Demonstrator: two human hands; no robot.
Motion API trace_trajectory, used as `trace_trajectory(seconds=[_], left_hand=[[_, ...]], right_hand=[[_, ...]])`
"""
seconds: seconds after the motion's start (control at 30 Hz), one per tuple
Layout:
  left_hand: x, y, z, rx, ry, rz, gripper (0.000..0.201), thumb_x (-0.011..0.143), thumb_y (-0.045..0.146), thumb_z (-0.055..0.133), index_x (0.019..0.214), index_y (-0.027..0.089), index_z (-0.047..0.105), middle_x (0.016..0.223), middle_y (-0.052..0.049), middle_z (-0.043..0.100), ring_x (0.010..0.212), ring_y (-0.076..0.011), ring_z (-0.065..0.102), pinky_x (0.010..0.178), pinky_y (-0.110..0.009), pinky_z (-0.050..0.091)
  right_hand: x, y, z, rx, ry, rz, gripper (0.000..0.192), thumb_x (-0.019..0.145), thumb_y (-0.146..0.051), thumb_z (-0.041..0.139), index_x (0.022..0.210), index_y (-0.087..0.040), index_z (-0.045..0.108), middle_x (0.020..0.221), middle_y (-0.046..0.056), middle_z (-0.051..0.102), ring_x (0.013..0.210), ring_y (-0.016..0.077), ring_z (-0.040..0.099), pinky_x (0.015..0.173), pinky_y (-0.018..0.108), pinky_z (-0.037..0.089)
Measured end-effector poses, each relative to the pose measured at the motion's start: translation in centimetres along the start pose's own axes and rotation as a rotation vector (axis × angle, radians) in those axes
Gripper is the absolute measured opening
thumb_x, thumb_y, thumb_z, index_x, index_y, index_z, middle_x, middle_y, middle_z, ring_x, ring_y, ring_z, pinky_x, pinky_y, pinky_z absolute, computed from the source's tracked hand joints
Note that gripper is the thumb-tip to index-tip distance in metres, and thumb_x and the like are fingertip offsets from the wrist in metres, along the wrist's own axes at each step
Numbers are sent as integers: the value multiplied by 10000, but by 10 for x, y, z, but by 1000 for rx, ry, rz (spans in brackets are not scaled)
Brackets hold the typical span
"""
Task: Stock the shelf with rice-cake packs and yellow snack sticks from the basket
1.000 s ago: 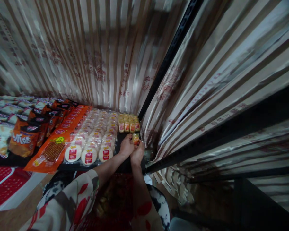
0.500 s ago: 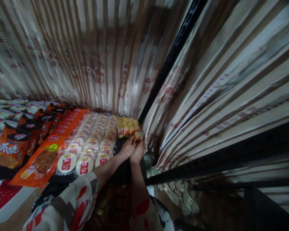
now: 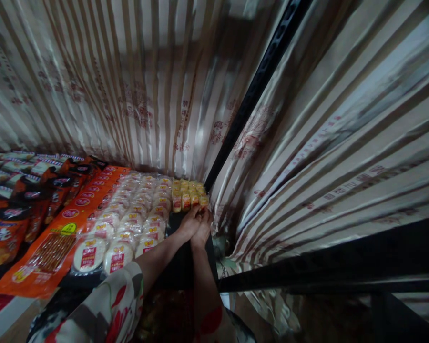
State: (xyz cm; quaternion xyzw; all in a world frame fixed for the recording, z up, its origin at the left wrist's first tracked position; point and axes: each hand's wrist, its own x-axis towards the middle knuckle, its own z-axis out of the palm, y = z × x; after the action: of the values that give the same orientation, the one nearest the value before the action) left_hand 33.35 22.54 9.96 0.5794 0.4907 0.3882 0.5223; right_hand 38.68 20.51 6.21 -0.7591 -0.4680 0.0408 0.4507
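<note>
At the far right corner of the dark shelf (image 3: 184,267), both forearms reach forward side by side from flowered sleeves (image 3: 107,309), nearly straight, wrists close together. The left hand (image 3: 188,224) and right hand (image 3: 202,226) touch each other, fingers curled forward and pressed against the near edge of the small yellow snack packs (image 3: 188,194), which stand in a short row tight against the striped curtain (image 3: 136,85) and the black upright post (image 3: 250,100). Whether either hand actually grips a pack cannot be told; the fingertips are hidden by the knuckles. Just left of the yellow packs lie rows of round white cakes in clear wrap (image 3: 128,224), then a long orange packet (image 3: 57,233) along the shelf's front left, and dark orange bags (image 3: 7,228) beyond it.
</note>
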Motion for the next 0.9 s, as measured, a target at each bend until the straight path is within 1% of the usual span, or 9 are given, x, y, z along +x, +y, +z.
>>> trace_trajectory(seconds=[0.1,0.17,0.27,0.4,0.53,0.6,0.73,0.83,0.9], left_hand=[[0,-2,0,15,12,-7,437,790,32,472,1189,149,606,1299,-109,573,1251,-213,494,1132,-370,313],[-1,-3,0,18,23,-6,433,794,45,478,1199,142,600,1310,-115,562,1255,-213,490,1132,-371,311],[-3,-5,-1,15,32,-19,434,798,50,473,1196,161,607,1308,-88,567,1260,-193,484,1142,-344,300],[-4,-10,-3,35,25,-17,451,800,61,470,1223,162,590,1326,-61,554,1282,-173,458,1150,-317,284],[-2,-15,-4,64,2,-13,453,825,66,446,1266,93,546,1361,-118,508,1286,-177,452,1145,-304,284],[-2,-16,-4,73,-1,-22,458,828,65,445,1277,79,533,1365,-127,501,1287,-174,450,1144,-294,284],[-4,-16,-4,87,-3,-23,464,822,62,443,1276,89,534,1380,-114,486,1304,-170,428,1157,-306,259],[-4,-16,-4,73,1,-15,460,823,77,442,1271,101,541,1376,-107,492,1302,-169,430,1153,-312,266],[-5,-17,-3,52,32,-15,447,812,76,456,1239,136,574,1353,-84,524,1285,-163,453,1147,-309,281]], right_hand=[[2,6,5,9,-23,-31,479,832,-168,346,1297,-92,431,1329,215,448,1216,260,472,974,413,424],[2,9,7,10,-20,-34,486,834,-172,353,1311,-110,422,1346,203,436,1241,255,448,995,418,411],[3,12,10,8,-14,-49,494,836,-171,358,1326,-146,418,1362,187,427,1261,252,427,992,430,414],[5,14,12,15,-21,-69,517,828,-150,334,1339,-122,408,1386,195,407,1289,240,396,1018,419,393],[8,18,15,31,-17,-84,535,822,-152,352,1355,-125,394,1397,185,408,1295,232,389,1034,422,378],[8,21,16,42,-23,-93,536,824,-163,358,1357,-126,396,1398,180,412,1295,228,389,1042,422,370],[9,25,17,56,-37,-83,542,826,-174,341,1364,-133,394,1408,156,404,1309,205,372,1065,402,346],[7,24,17,32,-44,-69,545,820,-171,351,1360,-126,404,1424,168,377,1311,220,371,1058,408,353],[5,22,17,7,-38,-58,541,818,-171,365,1357,-145,411,1436,170,357,1305,238,383,1035,428,377]])
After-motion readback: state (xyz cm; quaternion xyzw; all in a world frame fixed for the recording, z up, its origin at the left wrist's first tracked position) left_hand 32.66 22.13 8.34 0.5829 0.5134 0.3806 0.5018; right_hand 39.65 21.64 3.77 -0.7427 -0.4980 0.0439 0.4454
